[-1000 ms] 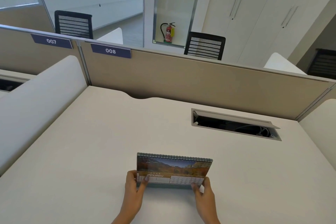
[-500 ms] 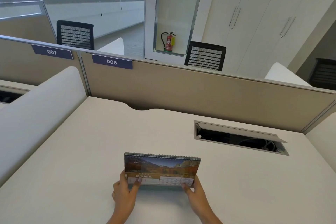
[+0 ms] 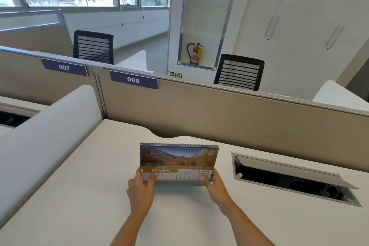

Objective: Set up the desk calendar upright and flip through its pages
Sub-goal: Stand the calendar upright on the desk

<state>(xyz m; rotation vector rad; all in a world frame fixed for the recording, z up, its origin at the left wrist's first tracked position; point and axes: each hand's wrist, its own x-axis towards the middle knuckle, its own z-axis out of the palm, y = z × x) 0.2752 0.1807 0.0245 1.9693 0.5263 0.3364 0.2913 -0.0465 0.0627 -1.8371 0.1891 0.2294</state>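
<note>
A spiral-bound desk calendar (image 3: pixel 178 158) stands upright on the white desk (image 3: pixel 79 195), its coil along the top edge. The page facing me shows a mountain landscape photo over a brown JANUARY strip and a date grid. My left hand (image 3: pixel 140 187) grips its lower left corner, thumb pressed on the front page. My right hand (image 3: pixel 214 186) holds the lower right corner the same way. Both forearms reach in from the bottom of the frame.
An open cable hatch (image 3: pixel 295 180) with a raised grey lid is set into the desk on the right. A beige partition (image 3: pixel 229 114) labelled 008 closes off the back. A white curved side divider (image 3: pixel 46 126) runs along the left. Black mesh chairs stand beyond the partition.
Both hands have carried the calendar away from me toward the partition, and it stands more upright. The camera has tilted up, showing more of the room.
</note>
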